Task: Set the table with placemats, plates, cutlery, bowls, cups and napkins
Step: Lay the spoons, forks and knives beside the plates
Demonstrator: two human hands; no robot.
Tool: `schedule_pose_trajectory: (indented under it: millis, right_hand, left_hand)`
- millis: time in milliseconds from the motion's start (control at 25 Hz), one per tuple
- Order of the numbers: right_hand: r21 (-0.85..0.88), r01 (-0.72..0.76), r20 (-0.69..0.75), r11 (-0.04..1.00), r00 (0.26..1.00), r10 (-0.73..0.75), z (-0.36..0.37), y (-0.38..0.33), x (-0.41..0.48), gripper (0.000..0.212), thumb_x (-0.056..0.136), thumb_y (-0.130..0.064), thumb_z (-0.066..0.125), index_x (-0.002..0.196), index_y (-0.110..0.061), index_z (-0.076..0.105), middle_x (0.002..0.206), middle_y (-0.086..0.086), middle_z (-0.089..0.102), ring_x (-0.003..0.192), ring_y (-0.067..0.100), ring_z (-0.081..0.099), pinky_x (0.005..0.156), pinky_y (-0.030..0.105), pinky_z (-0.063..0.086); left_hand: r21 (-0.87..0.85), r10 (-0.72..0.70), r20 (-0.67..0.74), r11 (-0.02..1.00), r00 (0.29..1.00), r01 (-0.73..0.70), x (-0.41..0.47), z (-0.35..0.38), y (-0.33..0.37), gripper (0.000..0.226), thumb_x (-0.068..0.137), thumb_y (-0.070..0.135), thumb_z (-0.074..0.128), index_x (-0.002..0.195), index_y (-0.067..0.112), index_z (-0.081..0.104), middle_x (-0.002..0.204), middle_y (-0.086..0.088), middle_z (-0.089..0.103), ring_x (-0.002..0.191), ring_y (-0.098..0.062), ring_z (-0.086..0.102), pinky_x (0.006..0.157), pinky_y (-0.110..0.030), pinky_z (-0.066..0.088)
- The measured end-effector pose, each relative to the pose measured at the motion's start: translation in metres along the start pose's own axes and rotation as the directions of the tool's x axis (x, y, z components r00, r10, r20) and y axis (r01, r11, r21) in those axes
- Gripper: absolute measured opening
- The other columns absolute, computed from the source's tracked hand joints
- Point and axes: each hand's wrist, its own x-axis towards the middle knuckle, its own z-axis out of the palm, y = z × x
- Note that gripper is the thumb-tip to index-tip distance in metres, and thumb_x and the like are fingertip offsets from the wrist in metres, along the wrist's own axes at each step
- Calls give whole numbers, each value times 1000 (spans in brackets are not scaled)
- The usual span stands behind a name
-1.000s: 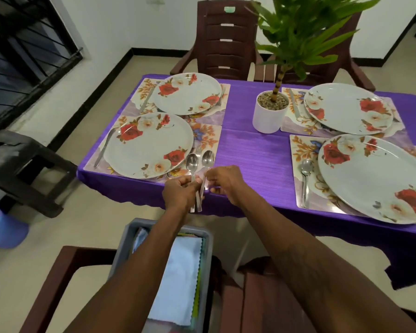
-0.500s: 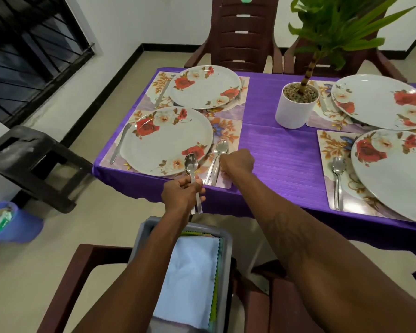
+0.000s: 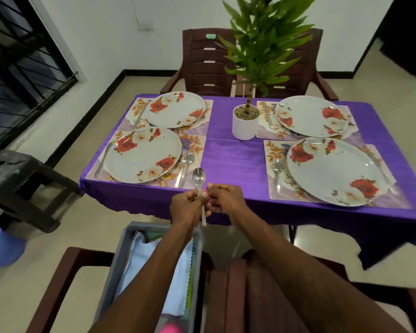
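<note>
My left hand (image 3: 187, 207) grips a steel spoon (image 3: 199, 179) by its handle, bowl pointing up, just in front of the purple table's near edge. My right hand (image 3: 225, 198) is curled beside it, fingertips at the same handle. A second spoon (image 3: 186, 168) lies on the near left placemat (image 3: 194, 144), right of the floral plate (image 3: 142, 155). Another spoon (image 3: 277, 173) lies on the near right placemat, left of its plate (image 3: 334, 170). Two more plates (image 3: 175, 109) (image 3: 311, 115) sit on the far mats.
A potted plant (image 3: 246, 124) stands mid-table. A grey bin (image 3: 120, 260) with folded napkins rests on a brown chair below my arms. Brown chairs (image 3: 207, 63) stand behind the table. A black stool (image 3: 17, 179) and a blue bin (image 3: 0, 246) are on the left floor.
My right hand laid one spoon down on the near left placemat and came back to my left hand. The left hand kept the other spoon. My view pulled back and up.
</note>
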Motion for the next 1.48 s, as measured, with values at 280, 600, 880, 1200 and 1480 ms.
schedule_pose_trajectory:
  millis: [280,600,880,1200,1480]
  right_hand:
    - [10,-26,-30,1000,999,26,-158,-5,-177,13,89,-1,65,95,2,76,67,16,63,47,19,49,52,37,57]
    - [28,19,-117,999,993,-15,-369,-7,-339,18,83,-2,67,97,1,77,77,16,71,64,29,65,63,39,57]
    - [101,31,-159,994,987,-15,-482,-16,-363,14,86,-5,70,95,2,77,82,19,72,64,25,65,60,38,58]
    - [28,-44,-49,999,998,45,-581,-48,-276,16,88,-8,66,100,-3,76,81,12,72,73,22,64,67,38,60]
    - [-104,-71,-10,992,997,70,-655,-133,-182,24,81,1,66,102,6,75,79,10,70,64,19,66,59,29,59]
  left_hand:
    - [52,37,226,997,974,-50,-177,107,-12,15,95,17,73,83,16,80,75,-18,76,61,-26,70,66,-41,61]
    - [-31,-26,411,999,911,42,-384,249,-13,16,97,13,69,109,3,74,92,-17,79,77,-23,76,77,-43,64]
    - [-64,10,401,998,916,17,-446,349,-11,14,95,9,71,105,-1,75,91,-22,76,77,-27,74,74,-44,65]
    - [-137,22,305,990,952,21,-406,467,-8,14,92,8,75,104,1,76,90,-19,78,80,-30,78,70,-40,64]
    - [-189,-47,208,978,977,87,-353,572,41,23,88,9,79,108,-1,74,89,-19,78,74,-31,76,74,-41,63]
